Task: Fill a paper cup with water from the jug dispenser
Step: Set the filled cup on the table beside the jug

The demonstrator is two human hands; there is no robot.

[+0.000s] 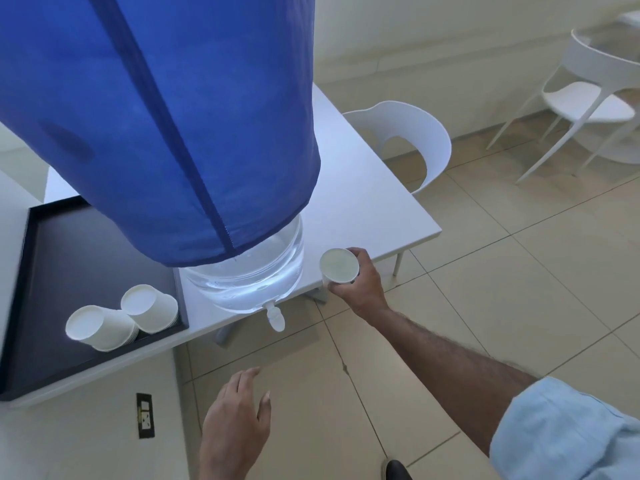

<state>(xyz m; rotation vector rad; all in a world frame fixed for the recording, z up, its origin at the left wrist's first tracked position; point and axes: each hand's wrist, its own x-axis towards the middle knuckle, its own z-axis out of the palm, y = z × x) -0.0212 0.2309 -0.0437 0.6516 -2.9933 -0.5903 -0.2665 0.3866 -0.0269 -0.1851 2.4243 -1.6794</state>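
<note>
Right hand grips thin white paper cup right of white spout: light, crushable, hold mid-wall gently. Left hand spread, empty.

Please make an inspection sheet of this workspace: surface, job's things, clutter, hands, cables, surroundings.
Surface: white table, jug at its front edge.
Job's things: water jug under blue cover; tap overhangs the edge; paper cup upright, right of the tap, not under it.
Clutter: two stacks of spare cups lying in black tray.
Hands: right hand holds the cup; left hand open, empty.
Cables: nothing seen; wall socket.
Surroundings: white chairs, tiled floor.
</note>
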